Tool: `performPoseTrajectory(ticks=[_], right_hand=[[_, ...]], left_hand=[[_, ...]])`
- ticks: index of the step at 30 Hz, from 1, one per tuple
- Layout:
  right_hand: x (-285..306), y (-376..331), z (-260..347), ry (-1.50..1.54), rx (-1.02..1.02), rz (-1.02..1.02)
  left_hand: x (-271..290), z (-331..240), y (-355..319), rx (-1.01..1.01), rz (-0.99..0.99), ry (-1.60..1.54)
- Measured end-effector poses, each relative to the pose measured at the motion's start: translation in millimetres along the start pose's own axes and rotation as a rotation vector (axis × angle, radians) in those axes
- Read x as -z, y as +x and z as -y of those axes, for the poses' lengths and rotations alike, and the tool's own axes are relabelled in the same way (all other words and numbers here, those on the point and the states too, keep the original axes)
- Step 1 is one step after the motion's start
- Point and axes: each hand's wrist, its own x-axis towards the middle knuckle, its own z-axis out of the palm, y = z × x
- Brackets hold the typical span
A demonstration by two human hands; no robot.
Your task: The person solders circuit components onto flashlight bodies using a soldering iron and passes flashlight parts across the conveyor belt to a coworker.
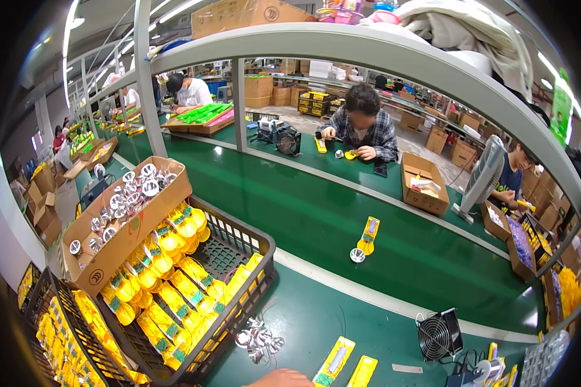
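Note:
Only the upper edge of my left hand (281, 379) shows at the bottom of the view; its fingers are mostly cut off, so what it holds, if anything, is hidden. Just right of it lies a yellow flashlight casing (335, 362) with a pale cylindrical cell and a green board inside. Beside that is a second yellow casing (363, 372), partly cut off by the lower edge. Beyond my hand, a small pile of shiny reflector cups (259, 340) with thin wires rests on the green bench. My right hand is out of view.
A black crate (265, 248) of yellow casings stands left, with a cardboard box (126, 226) of reflectors across it. A casing with reflector (368, 237) lies on the green conveyor belt (290, 200). A small black fan (439, 335) stands right. Co-workers sit across the belt.

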Motion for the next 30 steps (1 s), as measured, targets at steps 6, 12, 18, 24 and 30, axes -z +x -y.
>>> performPoseTrajectory(ticks=[6,12,18,24,30], right_hand=[[2.1,-1.7,-39.0,0.436,-0.314,-0.086],[0.7,-0.4,-40.5,0.731,-0.406,-0.178],[-5.7,4.7,-11.7,0.568,-0.347,-0.147],[-2.8,5.5,-19.4,0.482,-0.328,-0.159],[-5.8,1.0,-11.7,0.435,-0.332,-0.091]], left_hand=[[4.6,-9.7,-1.8,0.019,-0.116,-0.086],[6.2,-8.8,-1.8,0.105,0.019,-0.101],[2.2,-8.8,-3.2,0.128,-0.016,-0.145],[5.8,-12.3,-0.7,0.099,-0.019,-0.146],[6.6,-14.7,-4.4,0.125,-0.016,-0.14]])
